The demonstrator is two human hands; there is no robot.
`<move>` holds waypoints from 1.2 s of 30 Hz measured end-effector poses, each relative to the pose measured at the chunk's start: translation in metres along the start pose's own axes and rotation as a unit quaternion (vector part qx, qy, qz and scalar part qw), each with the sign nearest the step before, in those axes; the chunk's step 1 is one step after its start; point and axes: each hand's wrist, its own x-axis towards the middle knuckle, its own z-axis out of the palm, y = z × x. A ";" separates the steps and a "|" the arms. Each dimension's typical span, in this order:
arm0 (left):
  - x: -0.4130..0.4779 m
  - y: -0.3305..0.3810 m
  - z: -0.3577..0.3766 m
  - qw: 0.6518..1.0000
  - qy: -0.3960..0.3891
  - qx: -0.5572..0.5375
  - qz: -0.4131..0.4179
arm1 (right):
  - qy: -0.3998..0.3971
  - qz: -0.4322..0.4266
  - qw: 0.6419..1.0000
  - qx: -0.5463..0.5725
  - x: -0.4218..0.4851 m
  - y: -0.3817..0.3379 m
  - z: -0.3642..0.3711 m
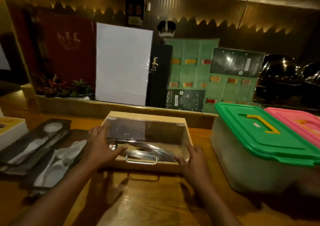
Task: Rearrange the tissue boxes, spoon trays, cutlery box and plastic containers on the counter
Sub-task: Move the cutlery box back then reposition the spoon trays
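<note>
A wooden cutlery box (149, 118) with a clear lid and a metal handle stands in the middle of the counter, with metal cutlery visible inside. My left hand (102, 144) lies against its left side and over the lid's near left corner. My right hand (192, 160) presses on its near right corner. Two dark spoon trays (34, 144) (57, 163) holding white spoons lie to the left. A plastic container with a green lid (263, 139) stands to the right, and a pink-lidded container (297, 122) is behind it. A white tissue box (12, 128) shows at the far left edge.
Upright menus and boards (123, 64) lean along the raised ledge behind the counter. A small plant (69, 87) stands at the back left. Dark shiny domes (284, 73) sit at the back right. Bare wooden counter (155, 199) lies in front of the box.
</note>
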 end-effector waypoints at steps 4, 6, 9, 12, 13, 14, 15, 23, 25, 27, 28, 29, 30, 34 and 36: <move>0.007 -0.025 0.007 1.000 -0.014 -0.005 -0.012 | 0.043 0.013 0.998 -0.044 0.003 -0.002 0.006; 0.010 -0.031 0.011 1.000 -0.008 0.007 -0.015 | 0.051 0.018 0.997 -0.062 0.004 -0.004 0.006; 0.010 -0.033 0.016 1.000 0.004 0.002 -0.021 | 0.058 0.020 0.996 -0.063 0.003 -0.003 0.006; 0.008 -0.027 0.016 1.000 0.007 0.004 -0.013 | 0.066 0.020 0.996 -0.054 0.002 -0.001 0.005; 0.008 -0.026 0.016 1.000 0.004 0.007 -0.013 | 0.066 0.020 0.996 -0.057 0.002 0.000 0.004; 0.009 -0.026 0.016 1.000 0.004 0.007 -0.014 | 0.068 0.018 0.996 -0.060 0.001 0.001 0.003; 0.010 -0.025 0.015 1.000 0.005 0.012 -0.013 | 0.073 0.018 0.995 -0.058 0.001 0.001 0.002; 0.004 -0.006 0.030 0.999 0.006 0.046 0.028 | 0.109 0.041 0.992 -0.040 -0.010 0.020 -0.024; 0.000 0.003 0.036 0.998 0.010 0.050 0.030 | 0.120 0.045 0.991 -0.048 -0.014 0.027 -0.032; -0.003 0.009 0.045 0.998 0.012 0.043 0.033 | 0.132 0.047 0.989 -0.051 -0.016 0.034 -0.041; -0.005 0.012 0.049 0.998 0.012 0.044 0.037 | 0.138 0.045 0.988 -0.049 -0.017 0.037 -0.045; -0.007 0.014 0.054 0.998 0.011 0.052 0.041 | 0.142 0.043 0.988 -0.049 -0.017 0.041 -0.049; -0.008 0.015 0.058 0.997 0.009 0.058 0.045 | 0.145 0.040 0.987 -0.052 -0.017 0.045 -0.053; -0.014 0.025 0.067 0.996 0.007 0.069 0.048 | 0.146 0.026 0.987 -0.067 -0.018 0.056 -0.064; -0.018 0.030 0.068 0.996 0.015 0.070 0.051 | 0.146 0.021 0.987 -0.066 -0.017 0.062 -0.067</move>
